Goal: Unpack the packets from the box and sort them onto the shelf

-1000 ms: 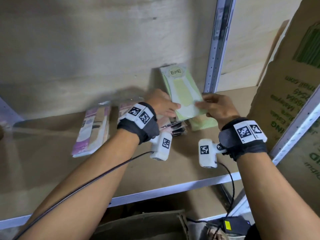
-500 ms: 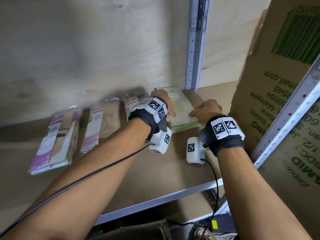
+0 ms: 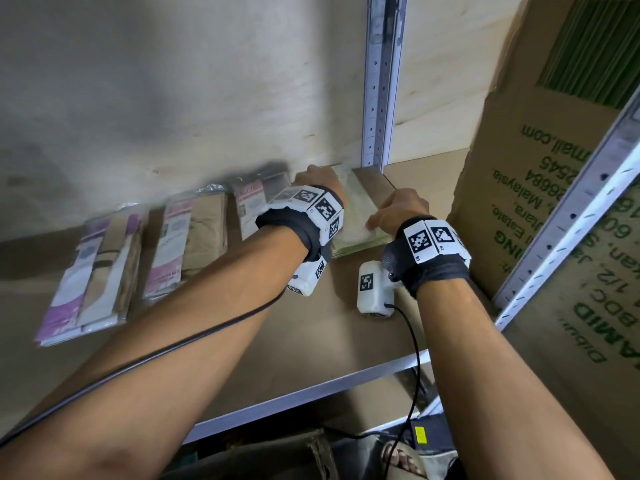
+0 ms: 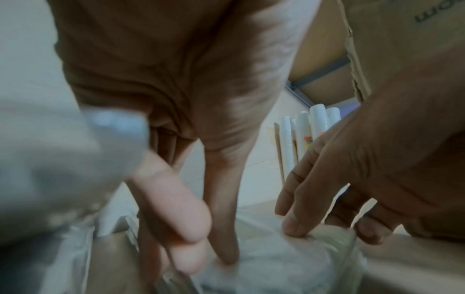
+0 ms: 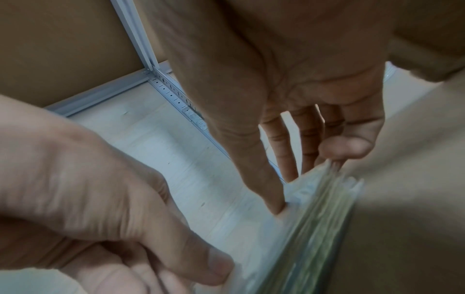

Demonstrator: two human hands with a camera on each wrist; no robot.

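Green packets [image 3: 356, 220] sit stacked at the shelf's [image 3: 311, 341] back right by the upright post, left hand [image 3: 320, 181] flat on top, right hand [image 3: 398, 211] fingers spread pressing the edge, probably squaring the pile.

Glossy plastic-wrapped packets [image 3: 353, 220], matt brown shelf board [image 3: 332, 327], metal upright [image 3: 381, 81]

Green packets [image 3: 356, 216]; pink-and-beige packets [image 3: 187, 244]; purple-and-white packets [image 3: 90, 275]; brown box [image 3: 540, 188], green print; black-white checker-tagged wristbands [image 3: 429, 251].

left hand [image 3: 320, 181] hides green packets' [image 3: 360, 216] far end, labels blurred
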